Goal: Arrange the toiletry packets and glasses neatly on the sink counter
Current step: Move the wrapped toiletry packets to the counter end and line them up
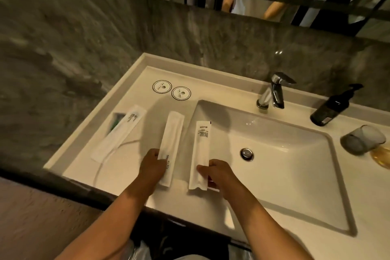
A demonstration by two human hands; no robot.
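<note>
Three long white toiletry packets are on the left part of the white sink counter [130, 82]. My left hand [152, 164] grips the near end of the middle packet [171, 139], printed "TEETH". My right hand [219, 173] pinches the near end of the right packet [200, 150], which reaches over the basin's left rim. The left packet [120, 131] lies flat and untouched, with a green item showing inside. At the far right a grey glass [362, 140] lies tipped on its side, and an amber glass [382, 157] sits at the frame edge.
Two round paper coasters [162, 86] [181, 93] sit at the back left. The basin [274, 154] with its drain [247, 153] fills the middle. A chrome tap [274, 93] and a dark pump bottle [331, 107] stand at the back. Grey stone walls border the counter on the left and behind.
</note>
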